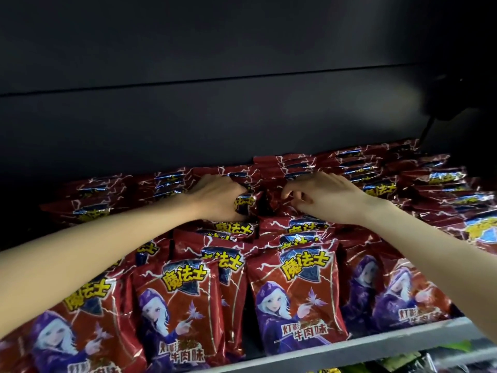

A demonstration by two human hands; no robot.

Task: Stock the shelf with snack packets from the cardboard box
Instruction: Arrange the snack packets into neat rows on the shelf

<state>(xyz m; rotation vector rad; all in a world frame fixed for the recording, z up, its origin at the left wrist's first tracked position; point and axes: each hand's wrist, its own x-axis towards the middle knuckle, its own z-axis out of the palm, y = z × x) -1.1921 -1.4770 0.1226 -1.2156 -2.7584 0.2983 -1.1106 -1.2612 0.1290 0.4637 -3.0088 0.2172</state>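
Spanning the whole upper view, a dark matte back panel [215, 117] closes off the shelving bay. Below it, a grey metal shelf [376, 343] shows its front lip running across the lower right, tilted in this wide view. Shiny red foil snack packets [295, 289] with yellow lettering and a purple-hooded cartoon figure fill the shelf in several rows; front ones stand upright facing out, those behind lean back in overlapping ranks toward the panel. Under the lip, green and dark packaging [403, 362] sits on a lower level, too blurred to identify.

Two bare forearms reach in from the lower corners to the middle rows. Left hand [217, 197]: fingers curled round the top of one red foil packet [245, 203], gripping it among the packets in the centre of the shelf. Right hand [322, 196]: just beside the left, palm down, fingers bent with tips at the crumpled top edges of neighbouring packets; it seems to pinch the foil, though what lies under the fingertips is unclear. The two hands are near each other but apart.
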